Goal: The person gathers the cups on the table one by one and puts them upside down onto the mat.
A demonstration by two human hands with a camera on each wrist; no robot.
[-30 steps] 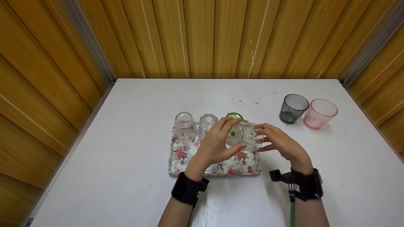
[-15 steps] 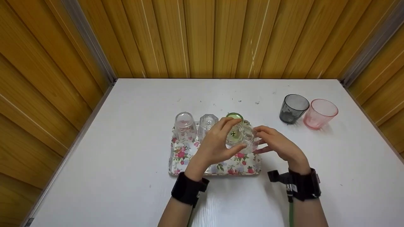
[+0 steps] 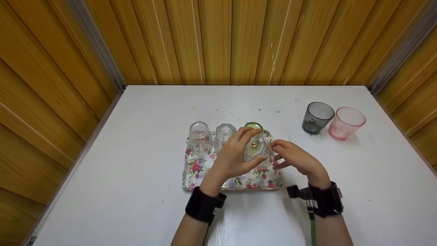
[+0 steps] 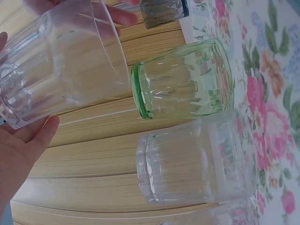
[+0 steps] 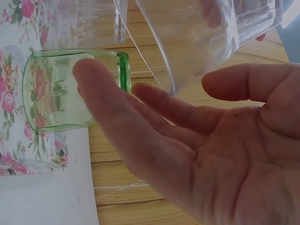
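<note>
My left hand grips a clear glass tumbler around its base end, thumb on one side and fingers on the other. The tumbler is held above the tray, its mouth tilted downward. Beside its rim is my right hand, fingers loosely bent and spread, with fingertips right at the rim in the right wrist view. Below and behind the held tumbler, a green glass stands upside down on the tray. Two more clear glasses, a rounder one and a faceted one, stand upside down to its left.
A grey glass and a pink glass stand upright side by side at the right of the white table. The tray has a floral print. Wood-patterned panels enclose the table at the back and sides.
The held tumbler has turned from lying nearly sideways to pointing more mouth-down. My right hand has moved slightly left and down with its rim; my left hand has stayed in place.
</note>
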